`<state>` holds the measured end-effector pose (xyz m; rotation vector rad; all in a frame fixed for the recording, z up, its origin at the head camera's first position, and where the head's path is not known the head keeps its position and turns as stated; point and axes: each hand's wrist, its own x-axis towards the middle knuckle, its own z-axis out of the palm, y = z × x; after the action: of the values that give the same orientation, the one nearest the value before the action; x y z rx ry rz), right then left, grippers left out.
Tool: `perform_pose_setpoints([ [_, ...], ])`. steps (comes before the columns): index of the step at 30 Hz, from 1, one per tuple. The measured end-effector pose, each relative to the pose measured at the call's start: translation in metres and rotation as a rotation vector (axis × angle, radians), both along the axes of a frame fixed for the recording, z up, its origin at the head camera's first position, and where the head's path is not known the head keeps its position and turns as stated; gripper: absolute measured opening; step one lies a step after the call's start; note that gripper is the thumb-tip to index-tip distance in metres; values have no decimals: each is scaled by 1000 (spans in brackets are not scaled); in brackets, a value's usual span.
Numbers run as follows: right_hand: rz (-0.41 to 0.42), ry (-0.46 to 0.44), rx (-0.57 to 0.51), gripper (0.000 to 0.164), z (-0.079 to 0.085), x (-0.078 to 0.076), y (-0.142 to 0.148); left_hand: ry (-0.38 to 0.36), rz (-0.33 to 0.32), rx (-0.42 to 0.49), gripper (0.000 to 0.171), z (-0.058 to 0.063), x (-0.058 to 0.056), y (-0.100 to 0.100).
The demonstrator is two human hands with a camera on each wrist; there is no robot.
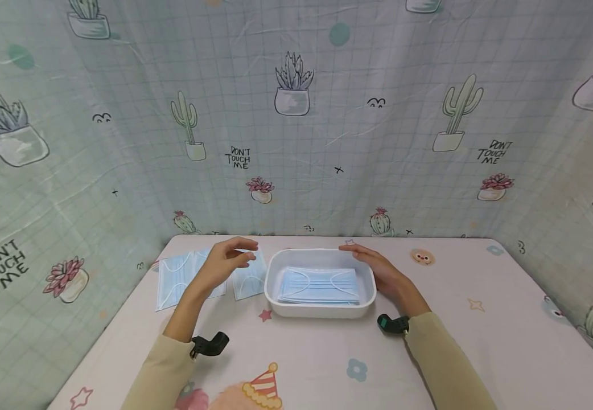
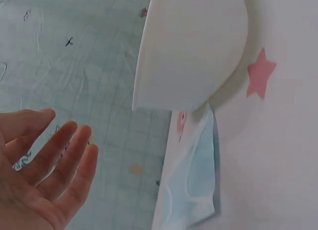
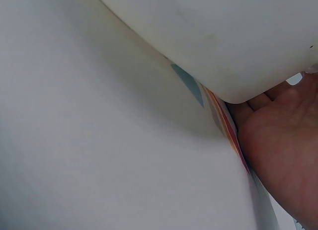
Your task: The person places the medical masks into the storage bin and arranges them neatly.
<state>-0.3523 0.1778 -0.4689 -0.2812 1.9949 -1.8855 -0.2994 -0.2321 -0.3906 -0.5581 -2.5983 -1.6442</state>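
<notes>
A white plastic container [image 1: 319, 312] stands in the middle of the table. Inside it lies a stack of light-blue disposable face masks [image 1: 319, 286] with white ear loops. My right hand [image 1: 384, 273] rests along the container's right side, fingers stretched out toward the far rim; in the right wrist view its fingers are partly hidden behind the wall. My left hand [image 1: 225, 263] hovers left of the container with loosely bent fingers and nothing in them. Beneath and beside it, more face masks [image 1: 173, 279] lie flat, one mask [image 1: 250, 279] close against the container's left side.
The white table [image 1: 460, 353] is printed with stars, flowers and cartoon figures. A curtain [image 1: 337, 136] with cactus drawings hangs behind it and along both sides. Each wrist carries a small black camera [image 1: 211, 344].
</notes>
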Motion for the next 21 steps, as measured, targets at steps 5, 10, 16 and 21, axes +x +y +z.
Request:
perform_pose_setpoints([
  [5, 4, 0, 3, 42, -1, -1, 1, -23, 169, 54, 39, -13, 1, -38],
  [10, -4, -2, -3, 42, -2, 0, 0, -47, 329, 83, 41, -25, 3, -67],
  [16, -8, -6, -11, 42, -1, 1, -1, -34, 481, 50, 39, -38, 1, -95],
  [21, -4, -9, -15, 43, 0, 2, -1, -1, 625, -48, 34, -44, 2, -114],
])
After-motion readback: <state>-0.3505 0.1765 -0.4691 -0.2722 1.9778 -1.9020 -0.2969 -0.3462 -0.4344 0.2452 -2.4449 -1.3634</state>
